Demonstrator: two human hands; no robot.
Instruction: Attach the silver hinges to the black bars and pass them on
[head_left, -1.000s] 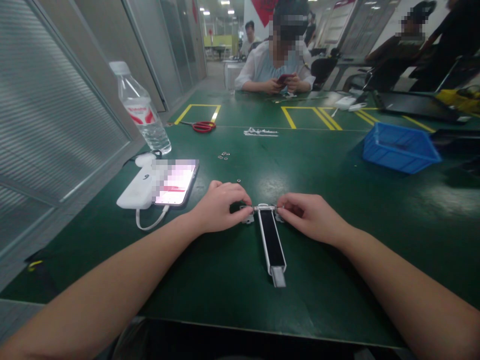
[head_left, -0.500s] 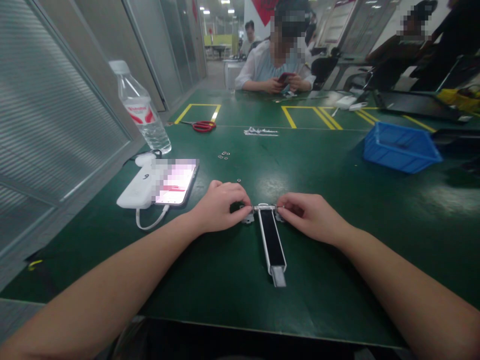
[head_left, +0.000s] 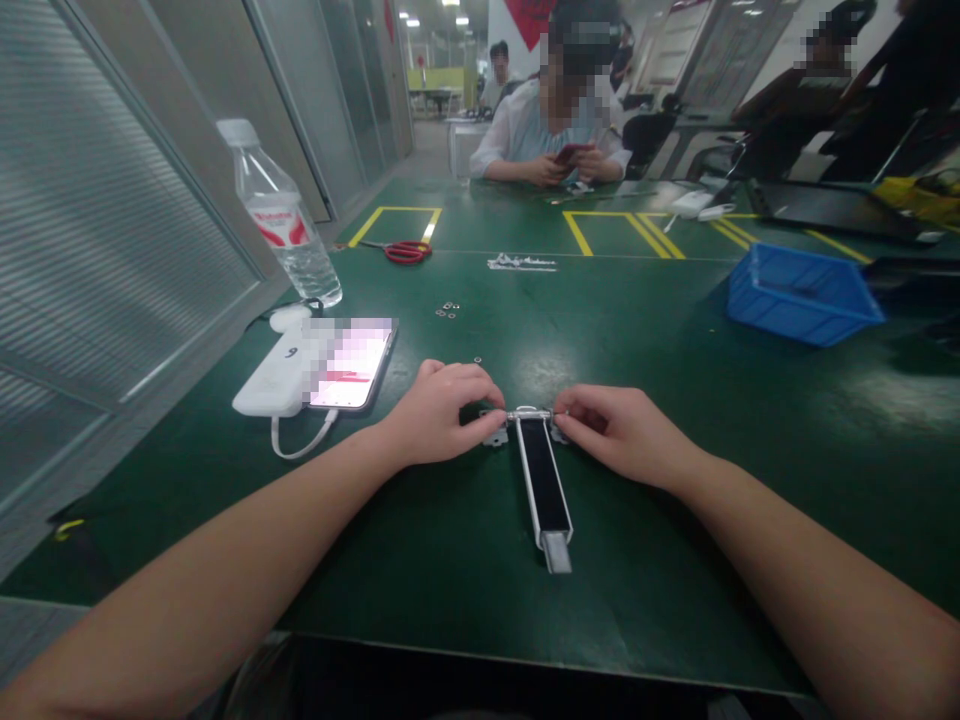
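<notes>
A long flat metal piece with a black strip along it (head_left: 544, 478) lies on the green table, its narrow grey tab towards me. Across its far end runs a thin metal rod (head_left: 529, 415). My left hand (head_left: 450, 412) pinches the left end of this rod, thumb and forefinger pressed together. At the right end, my right hand (head_left: 626, 432) pinches in the same way. Beneath the left fingertips shows a small silver bracket (head_left: 496, 437), and another bracket (head_left: 559, 435) is partly hidden by the right fingers. Both forearms reach in from the near edge.
On the left are a phone (head_left: 356, 365), a white power bank (head_left: 274, 375) with a cable, and a water bottle (head_left: 289, 225). Farther off lie red scissors (head_left: 407, 252), small rings (head_left: 448, 311) and thin metal strips (head_left: 522, 264). A blue bin (head_left: 802, 295) stands right. Opposite sits a person (head_left: 551, 130).
</notes>
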